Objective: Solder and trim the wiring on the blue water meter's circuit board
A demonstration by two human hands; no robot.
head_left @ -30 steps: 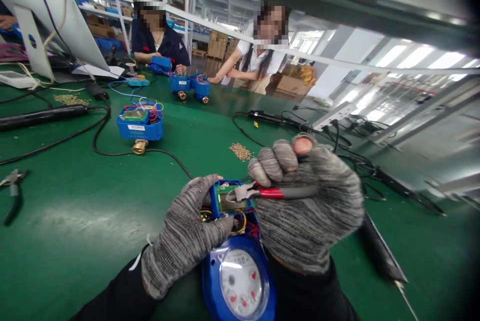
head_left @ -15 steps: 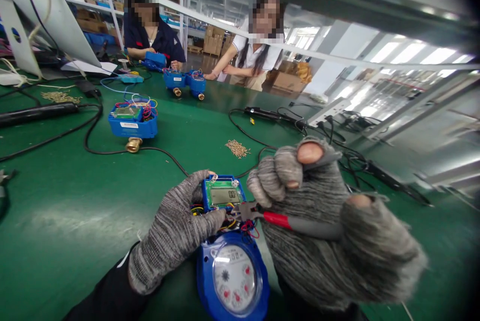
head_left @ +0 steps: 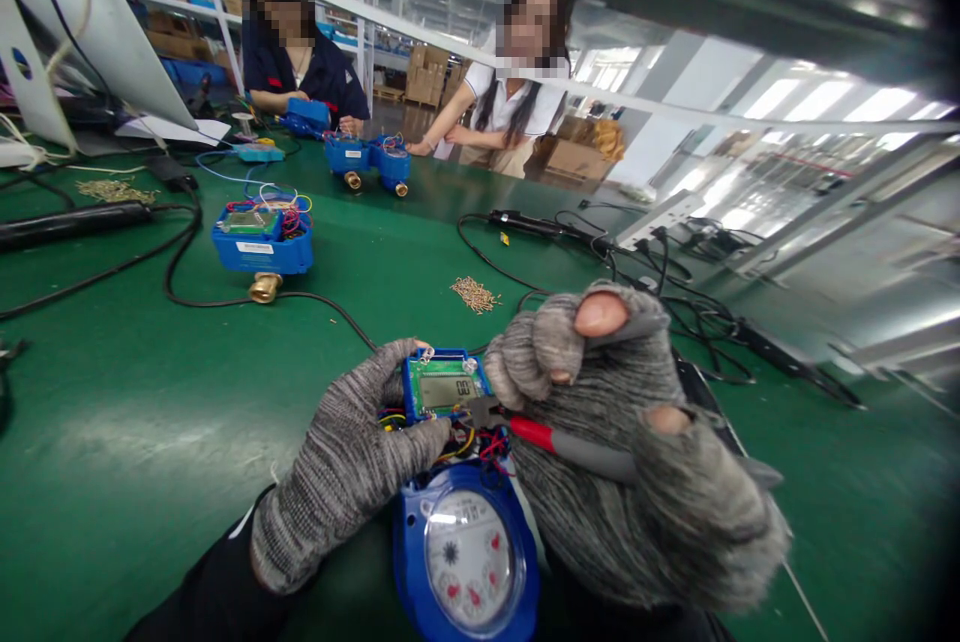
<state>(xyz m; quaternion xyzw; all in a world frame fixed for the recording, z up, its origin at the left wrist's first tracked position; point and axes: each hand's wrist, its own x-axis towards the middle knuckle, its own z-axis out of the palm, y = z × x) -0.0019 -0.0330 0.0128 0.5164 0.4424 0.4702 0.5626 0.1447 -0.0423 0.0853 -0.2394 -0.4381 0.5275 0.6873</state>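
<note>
A blue water meter point(head_left: 466, 552) with a round dial lies in front of me, its upper housing uncovered. There a green circuit board with a small display point(head_left: 446, 389) sits above loose coloured wires point(head_left: 491, 447). My left hand point(head_left: 352, 457), in a grey knit glove, is closed around the left side of that housing, thumb at the wires. Gloved as well, my right hand point(head_left: 600, 462) grips pliers point(head_left: 532, 432) with red and grey handles. Their jaws are at the wires just below the display, near my left thumb. Whether a wire is between the jaws, I cannot tell.
Another opened blue meter point(head_left: 262, 247) stands at left, more blue meters point(head_left: 367, 160) farther back. Small screws point(head_left: 475, 295) lie heaped mid-table. Black cables and a power strip point(head_left: 660, 222) run along the right. Two people point(head_left: 304, 72) are across the green table point(head_left: 150, 402).
My right hand and the pliers have shifted slightly left, bringing the jaws closer in below the display. My left hand keeps its hold on the meter.
</note>
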